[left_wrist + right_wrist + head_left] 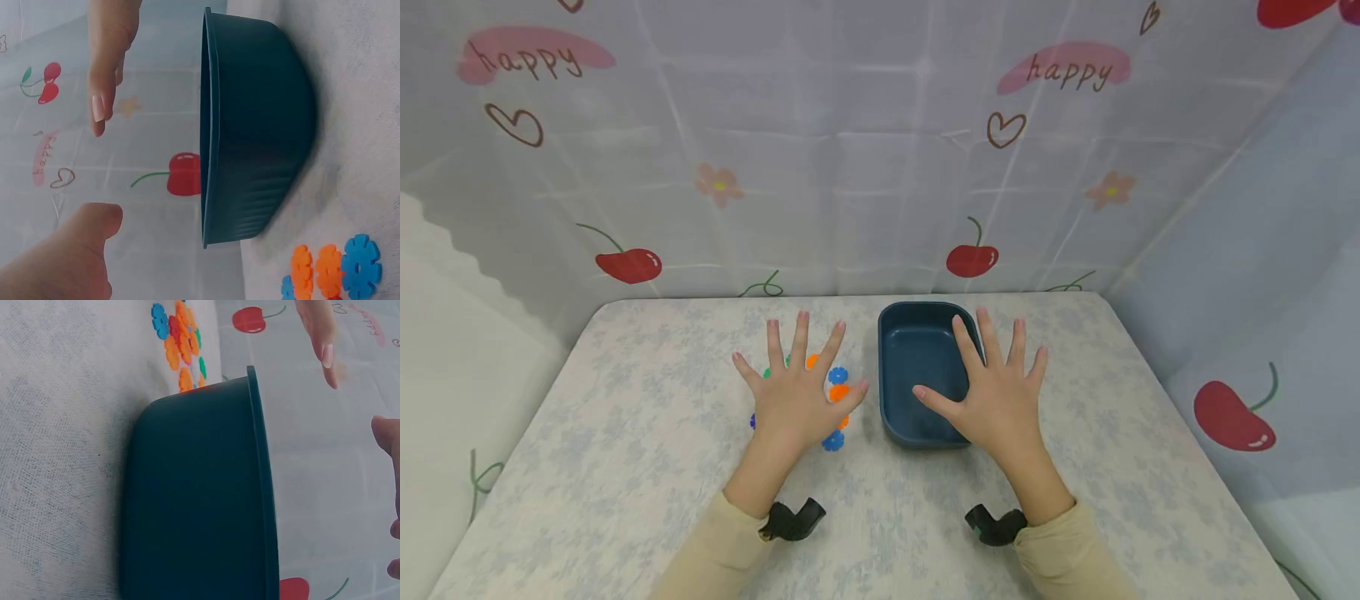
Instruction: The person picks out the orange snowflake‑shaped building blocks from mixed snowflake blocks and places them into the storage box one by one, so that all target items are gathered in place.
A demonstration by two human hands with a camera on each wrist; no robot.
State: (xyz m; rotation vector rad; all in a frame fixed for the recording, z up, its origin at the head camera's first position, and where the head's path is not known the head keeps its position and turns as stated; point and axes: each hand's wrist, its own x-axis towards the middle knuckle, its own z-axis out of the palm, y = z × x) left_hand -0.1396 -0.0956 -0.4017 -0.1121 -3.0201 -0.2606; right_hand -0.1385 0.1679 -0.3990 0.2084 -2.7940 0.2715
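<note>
The left hand (797, 400) hides most of a cluster of flower-shaped pieces (838, 392) beneath it in the head view, so their number cannot be told; orange, blue and green ones peep out around the fingers, and a purple edge shows at the cluster's left. The right hand (1000, 400) covers part of the right side of a dark blue bin (917, 358), which stands on the patterned counter (625, 417) just beside the pieces. Both hands are spread wide, fingers apart, backs upward, and neither has hold of anything. The beige sleeves (1067, 554) run off the bottom edge, and the black wrist devices (793, 521) are partly tucked against them. Only the head view looks down into the bin; the two wrist views give its outer walls, with ridges visible on one side in the left wrist view, and the right wrist view cuts it off at the bottom. Those views also show the visible fingers clear of the rim, which the head view leaves unclear. Red among the pieces is plain in the right wrist view but covered from above. Cherries, hearts and "happy" lettering mark the sheet (850, 217) behind the counter; some prints are cropped.
</note>
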